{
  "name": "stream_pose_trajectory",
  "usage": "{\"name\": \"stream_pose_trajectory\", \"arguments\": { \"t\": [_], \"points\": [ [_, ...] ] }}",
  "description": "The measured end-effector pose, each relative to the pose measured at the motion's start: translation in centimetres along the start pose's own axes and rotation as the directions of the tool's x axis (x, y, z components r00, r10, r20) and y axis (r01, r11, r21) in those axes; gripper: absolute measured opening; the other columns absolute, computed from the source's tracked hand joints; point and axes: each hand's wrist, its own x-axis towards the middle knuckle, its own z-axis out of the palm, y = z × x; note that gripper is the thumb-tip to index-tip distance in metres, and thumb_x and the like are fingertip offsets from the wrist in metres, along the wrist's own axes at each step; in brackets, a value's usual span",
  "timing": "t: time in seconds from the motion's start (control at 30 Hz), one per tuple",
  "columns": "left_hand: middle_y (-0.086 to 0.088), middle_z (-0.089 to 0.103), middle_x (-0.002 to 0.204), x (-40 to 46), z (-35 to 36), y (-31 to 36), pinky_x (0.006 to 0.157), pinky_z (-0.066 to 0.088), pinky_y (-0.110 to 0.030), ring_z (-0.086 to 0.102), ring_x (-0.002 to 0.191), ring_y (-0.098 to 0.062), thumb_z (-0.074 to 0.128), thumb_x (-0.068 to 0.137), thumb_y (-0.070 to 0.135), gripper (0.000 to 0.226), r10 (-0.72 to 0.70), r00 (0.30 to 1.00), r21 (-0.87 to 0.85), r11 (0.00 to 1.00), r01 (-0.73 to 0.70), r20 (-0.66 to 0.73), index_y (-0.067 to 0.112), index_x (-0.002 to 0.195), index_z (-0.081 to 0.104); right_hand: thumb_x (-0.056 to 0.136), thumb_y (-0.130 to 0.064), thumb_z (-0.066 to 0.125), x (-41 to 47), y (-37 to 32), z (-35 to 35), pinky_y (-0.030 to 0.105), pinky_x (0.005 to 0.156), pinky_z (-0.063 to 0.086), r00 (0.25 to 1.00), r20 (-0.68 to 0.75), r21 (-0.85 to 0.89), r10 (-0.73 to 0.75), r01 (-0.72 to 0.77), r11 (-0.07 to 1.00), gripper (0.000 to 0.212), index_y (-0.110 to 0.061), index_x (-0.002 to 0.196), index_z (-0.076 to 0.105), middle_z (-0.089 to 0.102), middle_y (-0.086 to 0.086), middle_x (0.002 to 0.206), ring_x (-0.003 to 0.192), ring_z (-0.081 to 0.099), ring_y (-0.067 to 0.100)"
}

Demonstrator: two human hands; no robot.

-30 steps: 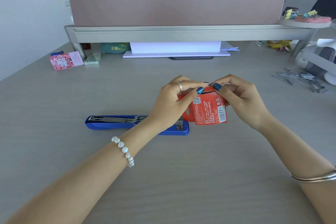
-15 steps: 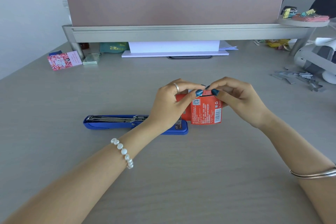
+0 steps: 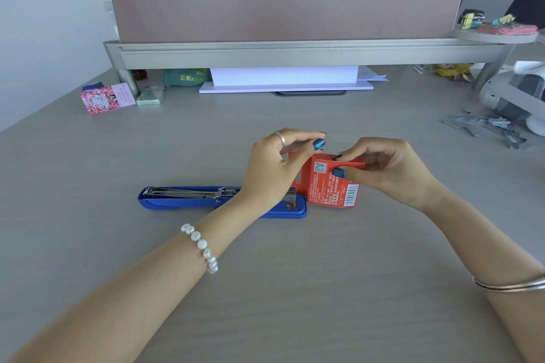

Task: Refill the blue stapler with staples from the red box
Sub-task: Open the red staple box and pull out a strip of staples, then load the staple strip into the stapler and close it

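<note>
The blue stapler [image 3: 188, 200] lies flat on the desk with its top swung open, so the metal staple channel shows. Its right end is hidden under my left hand [image 3: 274, 171]. The red box [image 3: 330, 188] stands just right of that end, with printed text and a barcode facing me. My left hand curls over the box's upper left. A red flap runs under its thumb, and thumb and forefinger are pinched just above the top. My right hand [image 3: 386, 171] grips the box's top right corner, thumb on the front face and forefinger on the top edge.
A grey monitor riser [image 3: 295, 53] spans the back with white paper [image 3: 283, 76] beneath it. At the back left lie a pink card pack [image 3: 103, 99] and a small tin [image 3: 150, 96]. Loose staple strips [image 3: 486, 127] are scattered far right beside a white device [image 3: 519, 94].
The red box has come down and now sits lower beside the stapler's end. My right thumb has shifted onto its front face. My left fingertips have risen above its top.
</note>
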Motion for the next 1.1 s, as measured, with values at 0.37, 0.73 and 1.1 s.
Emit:
{"name": "stream_pose_trajectory", "arguments": {
  "t": [0.37,0.73,1.1],
  "points": [
    [0.008,0.074,0.080,-0.4,-4.4,0.5,0.077,0.047,-0.018,0.068,0.076,-0.010,0.067,0.081,0.033,0.016,0.021,1.000,0.098,0.995,-0.022,0.011,0.029,0.096,0.068,0.066,-0.001,0.072,0.4,-0.7,-0.4,0.030,0.064,0.049,0.944,-0.010,-0.708,-0.330,0.226,0.669,0.015,-0.011,0.077,0.068,0.066,0.008,0.083,0.072,0.059,0.025],
    [0.022,0.071,0.089,-2.8,-6.0,-0.6,0.082,0.041,-0.008,0.064,0.082,-0.001,0.067,0.083,0.021,0.023,-0.061,0.991,0.196,0.980,0.037,0.116,0.035,0.101,0.065,0.067,-0.051,0.065,-0.2,-1.0,2.7,0.020,0.073,0.045,0.976,0.210,-0.586,-0.058,0.173,0.792,0.028,-0.026,0.080,0.067,0.065,-0.012,0.088,0.085,0.050,0.003],
    [0.011,0.076,0.089,-2.4,-5.7,-0.5,0.068,0.045,-0.012,0.066,0.072,-0.003,0.067,0.082,0.029,0.030,-0.121,0.990,0.065,0.991,0.116,0.069,0.036,0.110,0.062,0.073,-0.007,0.072,0.7,-2.1,6.6,0.007,0.065,0.047,0.998,-0.068,-0.138,-0.009,0.000,0.990,0.024,-0.018,0.093,0.068,0.072,0.001,0.085,0.074,0.066,0.005]
  ]
}}
